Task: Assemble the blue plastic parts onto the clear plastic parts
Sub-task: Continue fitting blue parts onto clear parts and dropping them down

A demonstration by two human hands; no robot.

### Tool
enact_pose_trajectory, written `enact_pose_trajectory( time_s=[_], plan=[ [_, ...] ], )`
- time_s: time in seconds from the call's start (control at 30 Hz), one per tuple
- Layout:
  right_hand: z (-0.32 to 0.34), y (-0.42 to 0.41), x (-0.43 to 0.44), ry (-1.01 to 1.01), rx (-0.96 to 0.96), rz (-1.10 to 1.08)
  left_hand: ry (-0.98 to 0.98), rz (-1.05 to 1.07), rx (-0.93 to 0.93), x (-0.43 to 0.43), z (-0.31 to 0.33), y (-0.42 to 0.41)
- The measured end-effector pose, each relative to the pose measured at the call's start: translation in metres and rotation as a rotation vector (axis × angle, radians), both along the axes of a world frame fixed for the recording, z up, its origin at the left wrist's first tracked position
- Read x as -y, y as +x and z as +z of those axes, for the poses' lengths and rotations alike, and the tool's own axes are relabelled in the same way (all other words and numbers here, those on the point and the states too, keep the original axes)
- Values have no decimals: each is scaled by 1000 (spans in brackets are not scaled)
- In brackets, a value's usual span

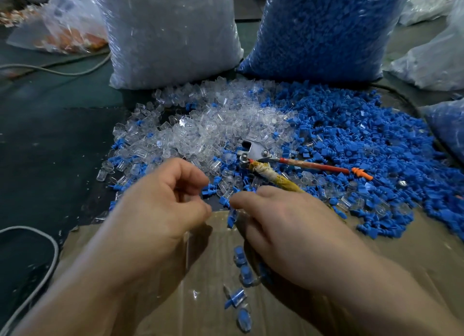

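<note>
Loose clear plastic parts (200, 125) lie heaped mid-table, with the loose blue plastic parts (351, 140) spread to their right. My left hand (160, 205) hovers at the heap's near edge with curled fingers. Its thumb and forefinger are apart beside a small blue part (207, 192), and its palm side is hidden. My right hand (281, 225) points its fingers down and pinches a blue part (231, 219) over the cardboard sheet (200, 273). Several joined blue-and-clear pieces (241, 273) lie in a line on the cardboard beneath the hands.
A big bag of clear parts (165, 32) and a big bag of blue parts (324, 29) stand behind the heaps. Pliers (263, 155) with red and taped handles lie on the parts. A grey cable (50, 255) loops at left, and more bags sit at right.
</note>
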State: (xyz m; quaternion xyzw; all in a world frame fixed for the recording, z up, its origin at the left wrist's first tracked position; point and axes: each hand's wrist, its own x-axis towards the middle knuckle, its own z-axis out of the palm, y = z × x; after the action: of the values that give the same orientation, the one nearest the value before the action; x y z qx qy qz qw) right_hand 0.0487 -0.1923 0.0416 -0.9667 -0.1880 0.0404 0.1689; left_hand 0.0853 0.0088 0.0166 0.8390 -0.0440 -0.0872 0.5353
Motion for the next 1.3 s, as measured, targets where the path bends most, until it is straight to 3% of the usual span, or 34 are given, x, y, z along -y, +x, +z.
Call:
enact_pose_trajectory(
  time_s=[0.17,0.37,0.5,0.6,0.7,0.87,0.97,1.3],
  plan=[
    [3,1,-1,-44,-41,59,474,-179,254,18,6,-11],
    [14,1,3,-63,-192,175,580,-416,232,22,15,-16],
    [13,5,10,-41,-219,64,625,-201,265,17,15,-13],
    [3,7,9,-69,-67,-59,726,-28,287,13,13,-7],
    [-12,12,-1,-122,81,-102,866,-68,341,19,7,-5],
    [-22,21,-8,-152,183,-115,797,-188,326,25,2,-1],
    [-22,21,-7,-143,185,-111,668,-153,358,26,0,-2],
    [-13,18,-10,-126,162,-150,579,-59,420,29,-6,-3]
  ],
)
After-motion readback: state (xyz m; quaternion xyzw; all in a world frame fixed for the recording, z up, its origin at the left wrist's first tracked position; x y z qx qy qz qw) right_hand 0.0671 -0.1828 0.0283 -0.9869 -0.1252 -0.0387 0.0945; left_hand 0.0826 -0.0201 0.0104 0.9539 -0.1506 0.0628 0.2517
